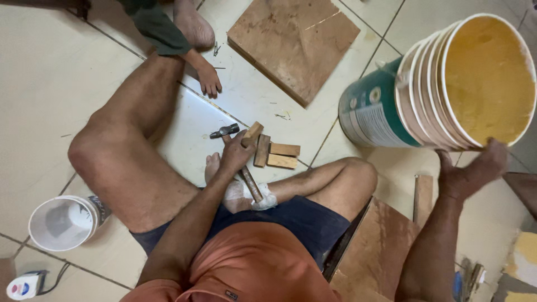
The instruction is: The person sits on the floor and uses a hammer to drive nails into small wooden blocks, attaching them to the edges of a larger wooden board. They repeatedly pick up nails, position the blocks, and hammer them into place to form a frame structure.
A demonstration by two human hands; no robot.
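Left hand (238,154): fingers wrapped round hammer (238,162), head just beyond small wood blocks (274,154) on floor; blocks loose, unjoined. Right hand (475,170): fingers curled on rim of tilted stacked buckets (436,84).

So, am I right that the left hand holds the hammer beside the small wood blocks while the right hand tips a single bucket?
Not quite: the head view shows the right hand tipping a nested stack of buckets, not one. The left hand does hold the hammer beside the wood blocks.
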